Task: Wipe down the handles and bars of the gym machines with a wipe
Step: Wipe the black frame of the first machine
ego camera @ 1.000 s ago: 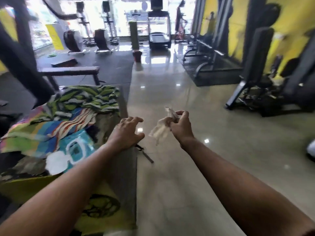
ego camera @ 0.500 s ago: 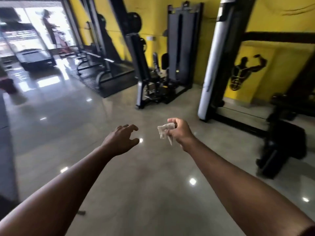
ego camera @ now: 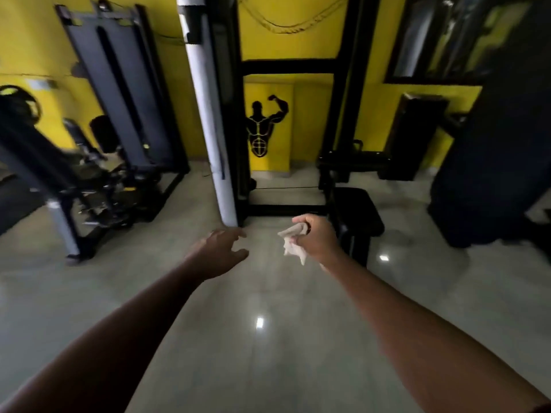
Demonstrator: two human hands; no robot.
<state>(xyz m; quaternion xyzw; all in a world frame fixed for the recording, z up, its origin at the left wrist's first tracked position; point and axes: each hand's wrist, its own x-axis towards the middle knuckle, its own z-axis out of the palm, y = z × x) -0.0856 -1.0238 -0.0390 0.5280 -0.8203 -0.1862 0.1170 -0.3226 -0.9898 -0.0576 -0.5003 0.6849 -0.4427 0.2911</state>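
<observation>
My right hand (ego camera: 319, 238) grips a crumpled whitish wipe (ego camera: 293, 242), held out in front of me at mid-frame. My left hand (ego camera: 222, 251) reaches forward beside it with loosely spread fingers and holds nothing. Straight ahead stands a black frame machine (ego camera: 286, 67) with a pale grey padded upright (ego camera: 208, 114); its base lies just beyond my hands. A black bench pad (ego camera: 357, 210) sits right behind my right hand. Neither hand touches any machine.
A grey and black seated machine (ego camera: 119, 114) with weight parts stands at the left. Dark equipment (ego camera: 489, 174) fills the right side. The yellow wall (ego camera: 298, 34) carries a bodybuilder figure (ego camera: 264, 126). Glossy tiled floor (ego camera: 268, 338) lies beneath my arms.
My view has swung right, away from the table with colourful cloths, to face the black frame machine, which is now closer. The right hand still holds the wipe; both arms stay extended.
</observation>
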